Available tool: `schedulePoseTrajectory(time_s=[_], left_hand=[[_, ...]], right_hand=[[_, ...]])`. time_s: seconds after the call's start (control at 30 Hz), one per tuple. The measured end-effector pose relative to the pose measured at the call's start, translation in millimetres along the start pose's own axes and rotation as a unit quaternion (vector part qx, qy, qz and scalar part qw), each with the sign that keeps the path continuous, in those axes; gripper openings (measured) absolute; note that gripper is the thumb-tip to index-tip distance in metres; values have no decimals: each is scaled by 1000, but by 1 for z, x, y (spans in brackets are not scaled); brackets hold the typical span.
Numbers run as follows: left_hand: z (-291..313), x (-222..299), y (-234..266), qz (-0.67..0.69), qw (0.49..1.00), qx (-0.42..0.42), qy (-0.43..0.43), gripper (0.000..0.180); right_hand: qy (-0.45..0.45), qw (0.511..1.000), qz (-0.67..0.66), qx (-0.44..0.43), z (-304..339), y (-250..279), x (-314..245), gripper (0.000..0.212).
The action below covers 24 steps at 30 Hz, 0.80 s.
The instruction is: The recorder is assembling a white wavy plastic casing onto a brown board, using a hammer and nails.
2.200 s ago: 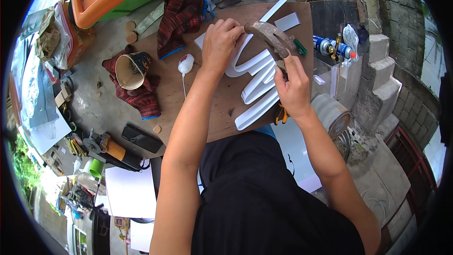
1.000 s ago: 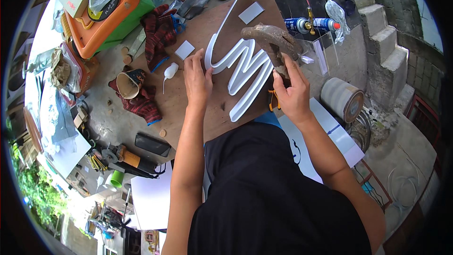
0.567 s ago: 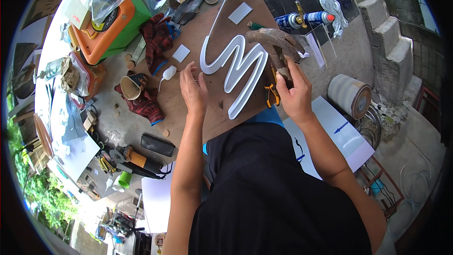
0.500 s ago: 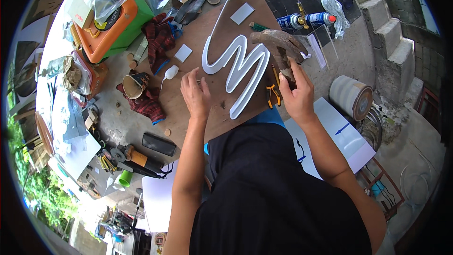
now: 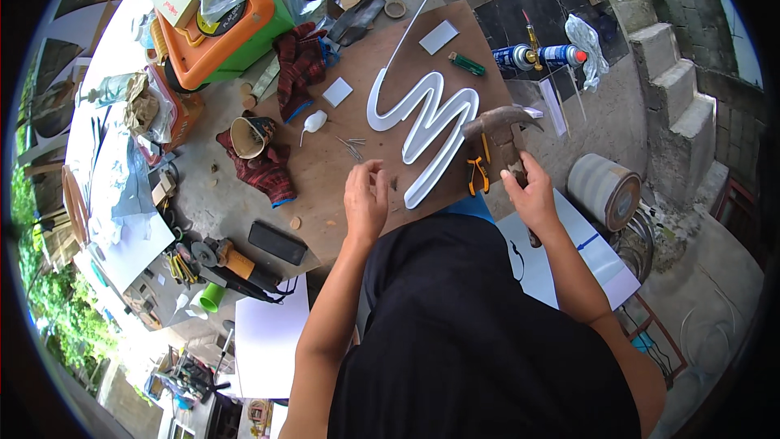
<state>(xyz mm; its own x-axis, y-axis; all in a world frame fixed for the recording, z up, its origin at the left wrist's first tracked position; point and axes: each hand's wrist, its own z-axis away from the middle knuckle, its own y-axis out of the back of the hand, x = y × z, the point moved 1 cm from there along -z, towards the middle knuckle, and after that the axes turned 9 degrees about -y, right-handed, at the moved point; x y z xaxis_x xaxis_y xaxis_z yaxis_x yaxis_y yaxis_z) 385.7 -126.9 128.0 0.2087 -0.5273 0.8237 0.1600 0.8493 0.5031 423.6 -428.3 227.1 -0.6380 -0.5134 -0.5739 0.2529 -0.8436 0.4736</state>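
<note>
My right hand point(image 5: 532, 195) is wrapped round the handle of a rusty claw hammer point(image 5: 505, 140), its head raised beside the right end of a white zigzag strip point(image 5: 439, 118). The strip stands on edge on a brown board point(image 5: 325, 195), and a thin straight tail runs up from its left end. My left hand point(image 5: 367, 199) is over the board left of the strip, fingers loosely bent and apart, with nothing visible in them. Just beyond its fingertips lie several nails point(image 5: 351, 146). Orange-handled pliers point(image 5: 478, 177) and a pencil point(image 5: 486, 148) lie below the hammer head.
A green utility knife point(image 5: 466, 63), white squares point(image 5: 337, 92) and a small white bottle point(image 5: 315, 120) lie on the board. Left are a paper cup point(image 5: 250, 136), red gloves point(image 5: 296, 65), a phone point(image 5: 277, 242) and an orange-green toolbox point(image 5: 219, 53). Spray cans point(image 5: 516, 57) lie right, near concrete steps point(image 5: 670, 73).
My right hand has swung the hammer upright, showing its whole head and uncovering the utility knife. My left hand has drawn back toward me, leaving the nails in sight. The view has shifted slightly.
</note>
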Motion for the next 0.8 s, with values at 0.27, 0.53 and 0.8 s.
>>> schedulePoseTrajectory(time_s=[0.27, 0.53, 0.8], left_hand=[[62, 62, -20, 443, 889, -70, 91, 59], [64, 0, 27, 487, 789, 328, 180, 14], [75, -90, 36, -57, 928, 305, 207, 34]], right_hand=[[255, 952, 23, -168, 19, -86, -30, 46], [212, 977, 27, -17, -12, -82, -17, 20], [105, 975, 167, 98, -104, -27, 68, 28]])
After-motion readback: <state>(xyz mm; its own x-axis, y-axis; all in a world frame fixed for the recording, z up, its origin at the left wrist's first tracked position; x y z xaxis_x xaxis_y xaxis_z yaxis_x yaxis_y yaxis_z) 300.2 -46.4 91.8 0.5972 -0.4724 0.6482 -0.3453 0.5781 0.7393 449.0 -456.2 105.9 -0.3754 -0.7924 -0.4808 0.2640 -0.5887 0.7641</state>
